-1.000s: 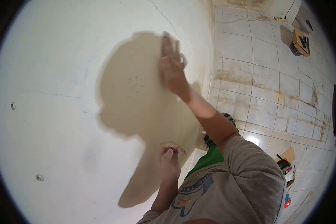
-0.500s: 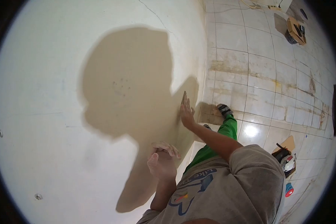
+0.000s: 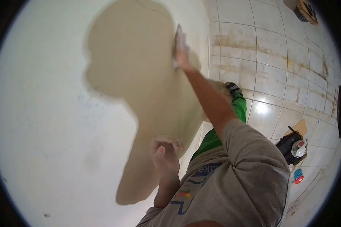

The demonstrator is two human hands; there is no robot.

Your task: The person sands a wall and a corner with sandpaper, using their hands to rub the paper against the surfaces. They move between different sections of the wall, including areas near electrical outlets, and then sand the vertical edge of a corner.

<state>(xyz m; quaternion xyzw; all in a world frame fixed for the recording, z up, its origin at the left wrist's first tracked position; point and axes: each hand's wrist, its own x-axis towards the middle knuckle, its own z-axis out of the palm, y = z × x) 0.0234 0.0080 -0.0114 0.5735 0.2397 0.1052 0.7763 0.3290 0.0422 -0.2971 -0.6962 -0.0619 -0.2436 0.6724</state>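
My right hand [image 3: 181, 53] reaches far up along the white wall [image 3: 57, 151], palm side pressed to it and fingers together. Under that hand a thin flat pad [image 3: 177, 38], like a folded piece of sandpaper, shows as a dark edge against the wall. Pale dust coats the fingers. Lower down, my left hand [image 3: 166, 153] hovers in front of the wall, loosely cupped, thumb apart from the bent fingers and nothing visible in it. A large shadow of my head and arms covers much of the wall.
A tiled floor [image 3: 269, 45] with brown stains meets the wall on the right. A cardboard box [image 3: 306, 12] stands at the upper right. A dark bag [image 3: 288, 145], a white helmet [image 3: 299, 149] and a blue-and-red round item [image 3: 298, 176] lie behind me. A fine crack runs near the wall's top.
My right hand has swept upward along the wall with the flat pad, its arm now stretched out. My left hand stays almost where it was, and the view has shifted slightly.
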